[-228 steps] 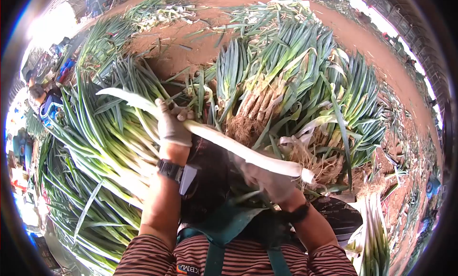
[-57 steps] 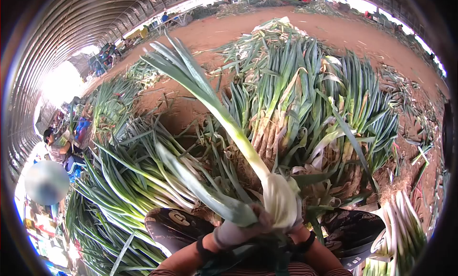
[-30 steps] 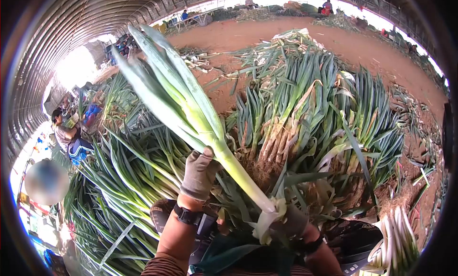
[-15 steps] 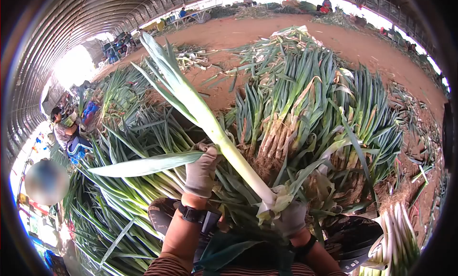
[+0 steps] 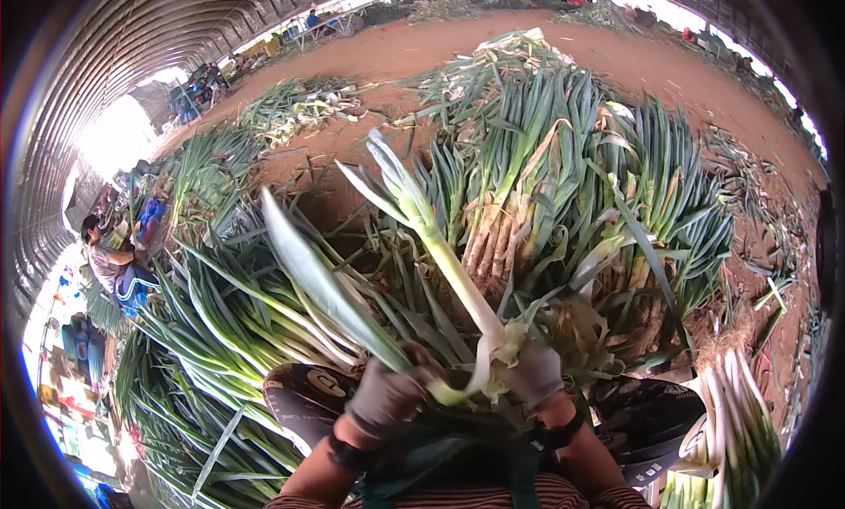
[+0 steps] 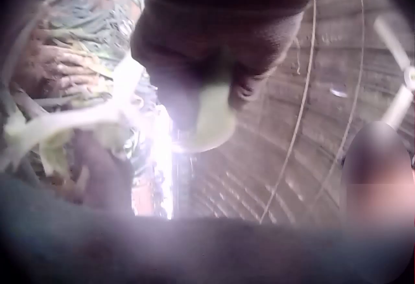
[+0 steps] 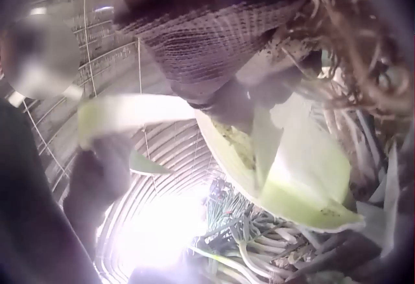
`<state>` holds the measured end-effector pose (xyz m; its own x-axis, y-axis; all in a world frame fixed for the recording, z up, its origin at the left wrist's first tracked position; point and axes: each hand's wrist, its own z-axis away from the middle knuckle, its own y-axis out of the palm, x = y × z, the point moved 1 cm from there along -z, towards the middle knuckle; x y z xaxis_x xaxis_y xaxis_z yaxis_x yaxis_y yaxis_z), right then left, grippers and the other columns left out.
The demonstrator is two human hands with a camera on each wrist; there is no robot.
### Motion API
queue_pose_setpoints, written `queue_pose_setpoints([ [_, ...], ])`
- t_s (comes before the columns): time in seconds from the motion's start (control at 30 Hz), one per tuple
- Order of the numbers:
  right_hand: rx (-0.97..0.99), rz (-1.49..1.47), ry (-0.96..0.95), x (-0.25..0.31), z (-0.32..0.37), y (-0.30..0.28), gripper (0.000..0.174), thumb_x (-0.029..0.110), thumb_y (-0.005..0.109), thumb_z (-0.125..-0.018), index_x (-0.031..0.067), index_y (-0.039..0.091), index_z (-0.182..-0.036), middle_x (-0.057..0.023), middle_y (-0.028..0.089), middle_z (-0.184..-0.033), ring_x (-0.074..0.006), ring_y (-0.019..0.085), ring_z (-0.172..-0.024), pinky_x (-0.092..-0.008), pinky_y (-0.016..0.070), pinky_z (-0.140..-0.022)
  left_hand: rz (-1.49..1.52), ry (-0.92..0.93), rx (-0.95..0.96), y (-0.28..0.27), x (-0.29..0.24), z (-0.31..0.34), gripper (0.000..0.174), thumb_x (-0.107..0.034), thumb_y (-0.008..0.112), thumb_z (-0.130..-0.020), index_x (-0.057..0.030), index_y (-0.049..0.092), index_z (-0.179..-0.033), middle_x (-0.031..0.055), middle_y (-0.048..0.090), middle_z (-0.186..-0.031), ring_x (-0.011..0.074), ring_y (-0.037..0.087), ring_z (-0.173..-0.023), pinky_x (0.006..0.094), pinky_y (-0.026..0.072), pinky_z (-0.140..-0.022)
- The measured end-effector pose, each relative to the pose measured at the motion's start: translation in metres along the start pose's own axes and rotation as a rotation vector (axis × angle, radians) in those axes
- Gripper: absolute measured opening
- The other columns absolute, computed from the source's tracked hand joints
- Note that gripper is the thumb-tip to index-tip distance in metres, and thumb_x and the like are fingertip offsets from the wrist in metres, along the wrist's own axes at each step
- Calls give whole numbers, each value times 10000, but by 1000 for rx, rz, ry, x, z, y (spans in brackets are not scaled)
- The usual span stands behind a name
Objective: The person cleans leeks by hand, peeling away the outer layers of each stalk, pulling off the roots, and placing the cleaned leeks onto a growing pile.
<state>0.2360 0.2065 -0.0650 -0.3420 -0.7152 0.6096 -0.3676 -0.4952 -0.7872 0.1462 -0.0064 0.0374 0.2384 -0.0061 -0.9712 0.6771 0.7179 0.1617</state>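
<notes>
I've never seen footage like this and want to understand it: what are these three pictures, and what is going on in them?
No machine here: a person works with two gloved hands. The wide round picture comes from a camera on their head, looking down. The two blurry ones come from cameras on each wrist, with the glove close up. The right hand grips the lower end of a long leek, green top pointing away. The left hand holds an outer leaf split away from it. Around them, on the dirt ground, lie big piles of leeks; peeled white stalks lie at the lower right.
</notes>
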Motion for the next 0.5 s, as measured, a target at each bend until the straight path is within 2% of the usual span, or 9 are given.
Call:
queue_pose_setpoints([
  [0.07, -27, -180, -58, -8, 1, -11, 419, 357, 760, -711, 102, 669, -1031, -144, 693, -841, -350, 678, -768, -435, 551, -702, -110, -51, -122, -35, 7, -5, 420, -355, 616, -931, 20, 593, -1119, 110, 649, -997, 198, 656, -836, 315, 547, -666],
  [0.13, -14, -365, -118, -8, -2, -15, 448, 320, 768, -701, 88, 662, -1070, -159, 694, -885, -348, 681, -803, -423, 557, -727, -101, -185, -375, -68, 21, -11, 427, -380, 557, -968, 16, 599, -1124, 110, 656, -974, 185, 648, -815, 307, 543, -684],
  [0.2, 138, -690, -79, 3, -1, -14, 456, 224, 756, -730, 52, 631, -1133, -128, 691, -965, -269, 673, -865, -374, 543, -771, -92, -97, -453, -69, 6, -21, 443, -398, 514, -988, 9, 609, -1135, 97, 663, -972, 176, 637, -794, 290, 519, -682],
  [0.27, 303, -1006, -33, 18, 3, -17, 475, 128, 745, -759, 16, 600, -1197, -97, 687, -1045, -190, 666, -927, -324, 529, -816, -28, 40, -415, -72, 0, -49, 497, -450, 460, -999, -1, 610, -1149, 72, 666, -983, 170, 609, -735, 284, 484, -642],
  [0.3, 416, -987, 16, 26, 5, -24, 443, 73, 716, -793, 3, 585, -1211, -50, 651, -1079, -133, 610, -971, -292, 504, -842, 94, 73, -375, -64, -13, -61, 473, -453, 488, -990, -16, 628, -1108, 74, 665, -980, 153, 590, -702, 276, 476, -621],
  [0.37, 668, -1362, 67, 24, 9, -4, 444, 73, 717, -801, 14, 582, -1220, -50, 649, -1090, -132, 613, -980, -291, 504, -845, 154, 198, -355, -55, -23, -86, 405, -399, 525, -986, -16, 637, -1053, 67, 663, -915, 137, 583, -665, 261, 469, -591],
  [0.47, 781, -1497, 90, 36, 17, -5, 390, 134, 658, -872, 23, 565, -1233, -64, 630, -1131, -156, 603, -1016, -320, 496, -883, 241, 342, -357, -48, -20, -101, 324, -326, 567, -980, -12, 646, -992, 56, 659, -830, 118, 578, -625, 246, 462, -558],
  [0.5, 744, -1244, -92, 23, 12, 5, 366, 174, 595, -924, 24, 538, -1254, -84, 608, -1166, -188, 593, -1042, -347, 490, -908, 265, 372, -382, -47, -17, -98, 308, -306, 574, -979, -7, 647, -985, 52, 656, -810, 116, 579, -622, 244, 463, -555],
])
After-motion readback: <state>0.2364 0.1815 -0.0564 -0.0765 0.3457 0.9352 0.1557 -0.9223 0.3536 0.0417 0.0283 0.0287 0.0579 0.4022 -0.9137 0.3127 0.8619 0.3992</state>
